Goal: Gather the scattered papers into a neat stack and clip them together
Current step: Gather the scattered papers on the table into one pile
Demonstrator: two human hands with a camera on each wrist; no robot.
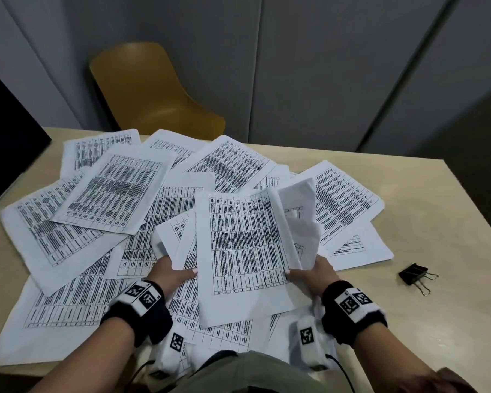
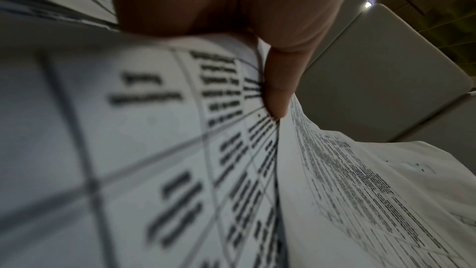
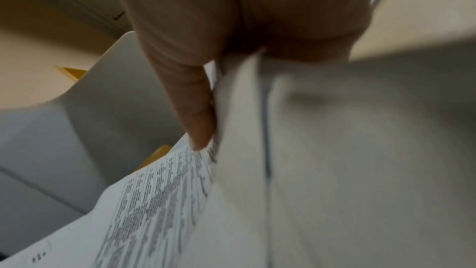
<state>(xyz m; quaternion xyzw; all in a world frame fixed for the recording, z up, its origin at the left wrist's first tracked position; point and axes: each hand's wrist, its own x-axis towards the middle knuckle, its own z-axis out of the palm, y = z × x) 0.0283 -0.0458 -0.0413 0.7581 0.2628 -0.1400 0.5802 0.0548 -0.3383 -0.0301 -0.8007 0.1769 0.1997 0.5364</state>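
White printed paper sheets [image 1: 243,245]: left hand [image 1: 172,275] and right hand [image 1: 313,275] each pinch a loose, misaligned bundle. Best merged, edges tapped square on the beige tabletop [image 1: 437,222], before reaching for the black binder clip [image 1: 413,275].

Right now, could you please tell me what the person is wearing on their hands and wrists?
Both hands, left hand and right hand, are bare. Each wrist carries a black band with white tags bearing square black-and-white codes. Under each wrist hangs a white box with another code tag, and thin black cables run from the boxes.
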